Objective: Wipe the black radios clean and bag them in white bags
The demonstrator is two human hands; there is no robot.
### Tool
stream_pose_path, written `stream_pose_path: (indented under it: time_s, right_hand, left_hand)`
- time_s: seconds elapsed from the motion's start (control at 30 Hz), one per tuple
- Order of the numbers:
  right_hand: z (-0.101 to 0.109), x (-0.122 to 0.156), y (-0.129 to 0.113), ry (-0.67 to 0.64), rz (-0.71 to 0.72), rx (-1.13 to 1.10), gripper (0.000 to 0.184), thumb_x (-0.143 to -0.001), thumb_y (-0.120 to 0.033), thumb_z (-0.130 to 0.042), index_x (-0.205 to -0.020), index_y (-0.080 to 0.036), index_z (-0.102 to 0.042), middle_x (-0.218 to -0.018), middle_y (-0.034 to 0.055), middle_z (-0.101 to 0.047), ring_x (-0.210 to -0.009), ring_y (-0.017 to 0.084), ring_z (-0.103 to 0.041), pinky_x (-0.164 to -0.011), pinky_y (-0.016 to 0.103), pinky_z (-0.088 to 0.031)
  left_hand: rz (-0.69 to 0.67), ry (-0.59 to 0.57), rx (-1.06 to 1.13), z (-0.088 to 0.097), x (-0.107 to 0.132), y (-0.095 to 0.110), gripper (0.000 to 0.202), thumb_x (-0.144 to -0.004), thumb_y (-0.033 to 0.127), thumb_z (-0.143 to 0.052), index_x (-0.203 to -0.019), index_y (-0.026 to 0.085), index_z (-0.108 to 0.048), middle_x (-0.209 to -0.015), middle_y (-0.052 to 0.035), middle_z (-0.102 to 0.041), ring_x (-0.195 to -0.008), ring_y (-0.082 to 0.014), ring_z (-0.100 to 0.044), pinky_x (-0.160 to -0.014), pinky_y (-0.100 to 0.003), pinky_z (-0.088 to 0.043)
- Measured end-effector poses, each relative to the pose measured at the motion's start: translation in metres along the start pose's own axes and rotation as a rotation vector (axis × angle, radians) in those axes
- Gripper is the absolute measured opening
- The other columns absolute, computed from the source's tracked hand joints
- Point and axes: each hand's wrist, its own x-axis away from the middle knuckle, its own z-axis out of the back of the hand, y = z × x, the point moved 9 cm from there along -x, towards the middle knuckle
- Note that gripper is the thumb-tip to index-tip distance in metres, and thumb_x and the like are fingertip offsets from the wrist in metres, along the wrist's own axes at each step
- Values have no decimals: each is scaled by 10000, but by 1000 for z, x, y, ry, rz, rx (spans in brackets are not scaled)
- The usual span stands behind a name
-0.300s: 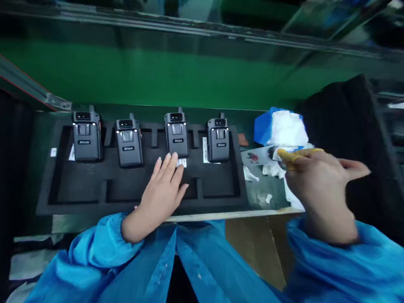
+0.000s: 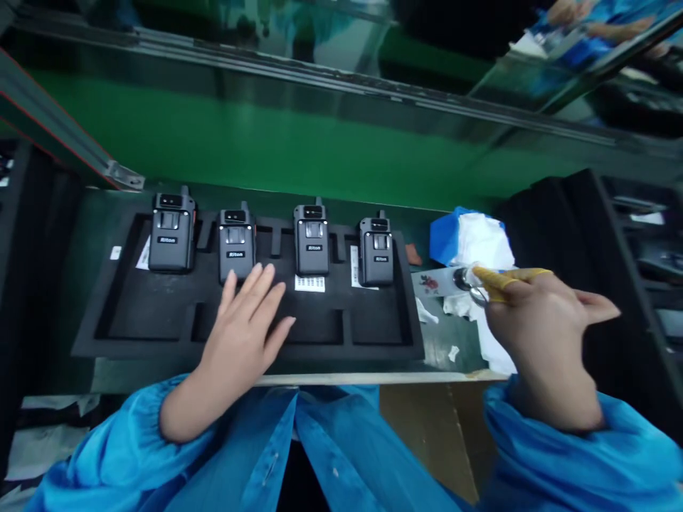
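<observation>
A black foam tray (image 2: 160, 348) lies in front of me with several black Riton handheld radios standing along its far side. My left hand (image 2: 240, 331) lies flat on the tray with fingers stretched out, fingertips just below the second radio (image 2: 235, 245). A white barcode label (image 2: 309, 283) sits under the third radio (image 2: 312, 242). My right hand (image 2: 538, 327), wearing a yellow finger cot, is right of the tray. Its fingers are closed at a small shiny round thing (image 2: 462, 279) and white wipes; what they hold is hidden.
A blue-and-white pack of wipes (image 2: 469, 238) stands right of the tray, beside a card with red print (image 2: 430, 283) and white scraps (image 2: 453, 352). A green conveyor belt (image 2: 267, 142) runs behind. More black foam trays (image 2: 587, 235) are stacked at the right.
My left hand has slid left, from below the third radio to below the second. My right hand has stayed by the wipes. The view has shifted slightly.
</observation>
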Motion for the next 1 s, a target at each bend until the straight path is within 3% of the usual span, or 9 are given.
stream_pose_path:
  time_s: [0.1, 0.23, 0.27, 0.4, 0.5, 0.6, 0.73, 0.9, 1.0]
  right_hand:
    - [25, -19, -43, 104, 4, -135, 116, -469, -103, -533, -479, -169, -628, -584, 34, -503, -619, 114, -366, -715, 399, -172]
    - [64, -14, -186, 192, 548, -389, 318, -713, -149, -509, -860, -265, -766, -815, 52, -658, -782, 173, -516, -792, 413, -204]
    - [68, -12, -218, 177, 605, -421, 365, -753, -121, -465, -909, -270, -759, -842, 48, -668, -820, 180, -530, -821, 417, -212]
    - [56, 0, -331, -54, 801, -427, 403, -863, -78, -390, -944, -277, -731, -943, 20, -668, -905, 177, -509, -900, 435, -192]
    - [44, 11, -381, -138, 894, -419, 382, -925, -123, -368, -949, -268, -721, -976, 25, -639, -924, 185, -475, -927, 455, -182]
    - [39, 22, -400, -126, 966, -395, 401, -959, -156, -337, -907, -252, -723, -964, 34, -625, -913, 182, -446, -939, 465, -172]
    - [39, 30, -390, -51, 1052, -363, 393, -960, -143, -351, -851, -246, -714, -898, 20, -628, -871, 165, -419, -945, 455, -152]
    - [39, 10, -364, 25, 925, -340, 367, -956, -153, -363, -811, -224, -692, -857, 23, -608, -846, 161, -436, -933, 457, -164]
    - [44, 15, -375, 45, 929, -329, 337, -961, -174, -367, -876, -237, -688, -873, 23, -618, -856, 163, -447, -937, 458, -181]
  left_hand:
    - [53, -20, -85, 5, 12, -24, 319, -949, 256, -510, -1190, 60, -581, -1286, -227, -627, -1240, -373, -570, -1053, -654, -402]
    - [75, -38, -101, -1, 22, -36, 339, -954, 249, -488, -1206, 40, -578, -1295, -230, -620, -1245, -357, -569, -1041, -597, -448]
    - [80, -35, -96, -3, 23, -36, 340, -954, 242, -486, -1211, 39, -578, -1298, -228, -619, -1251, -348, -567, -1043, -578, -456]
    - [99, -27, -78, -5, 25, -35, 342, -942, 214, -494, -1224, 40, -578, -1311, -218, -613, -1260, -331, -563, -1048, -544, -468]
    - [98, -20, -72, -4, 25, -34, 332, -938, 204, -493, -1212, 42, -585, -1307, -209, -620, -1244, -323, -578, -1031, -517, -491]
    - [107, -23, -63, -4, 25, -35, 334, -940, 206, -489, -1219, 49, -583, -1307, -199, -623, -1249, -311, -575, -1033, -498, -496]
    - [123, -36, -42, -5, 24, -36, 338, -939, 200, -488, -1230, 55, -578, -1308, -192, -624, -1256, -301, -571, -1037, -474, -500]
    - [122, -52, -27, -5, 23, -35, 341, -935, 202, -504, -1231, 51, -579, -1308, -185, -626, -1255, -303, -571, -1015, -446, -525]
    - [117, -52, -27, -5, 24, -35, 331, -935, 199, -500, -1217, 46, -582, -1297, -191, -632, -1244, -306, -580, -998, -439, -539]
